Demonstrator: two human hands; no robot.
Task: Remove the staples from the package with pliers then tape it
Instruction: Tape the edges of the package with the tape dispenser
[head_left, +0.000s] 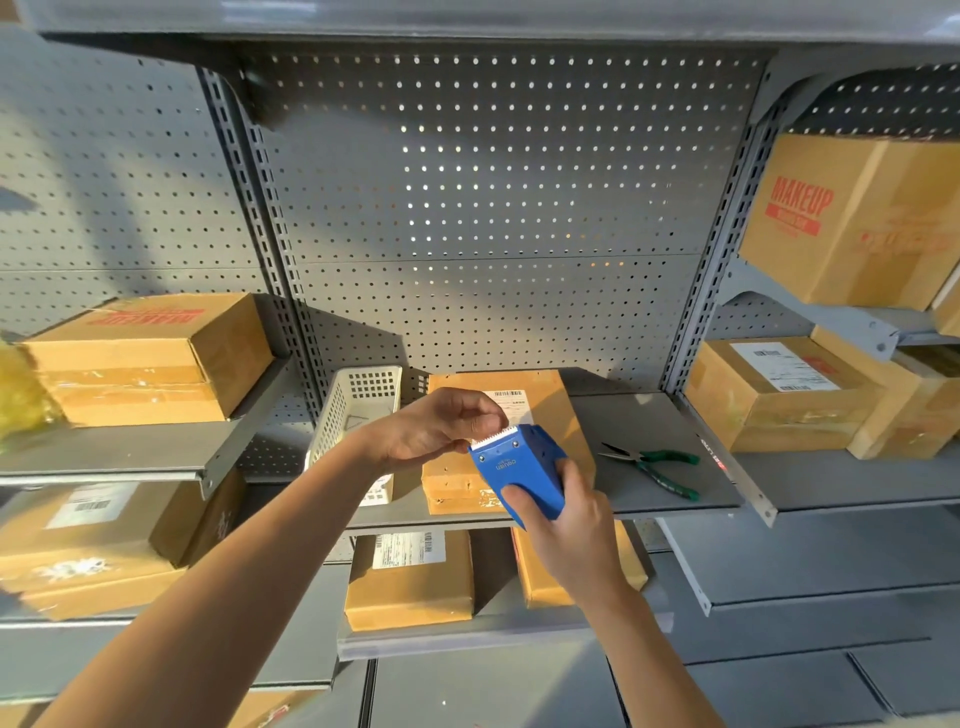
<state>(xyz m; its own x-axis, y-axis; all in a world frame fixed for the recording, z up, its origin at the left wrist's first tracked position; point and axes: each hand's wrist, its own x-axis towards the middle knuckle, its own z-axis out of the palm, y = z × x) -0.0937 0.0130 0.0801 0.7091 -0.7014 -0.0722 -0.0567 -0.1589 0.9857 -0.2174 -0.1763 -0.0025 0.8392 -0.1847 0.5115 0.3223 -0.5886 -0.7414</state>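
right hand (566, 525) grips blue plastic tape dispenser (522, 470) | left hand (441, 428) pinches at its serrated edge | risk: tape end slips, sticks back or snags teeth

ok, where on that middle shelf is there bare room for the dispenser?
Bare patch between package and pliers; another behind the pliers toward the pegboard. Left end is crowded: basket beside the package.

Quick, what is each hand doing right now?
Left hand: fingers pinched at the toothed edge of the blue plastic tape dispenser, likely on the tape end, which is too small to see.
Right hand: gripping the dispenser's body.
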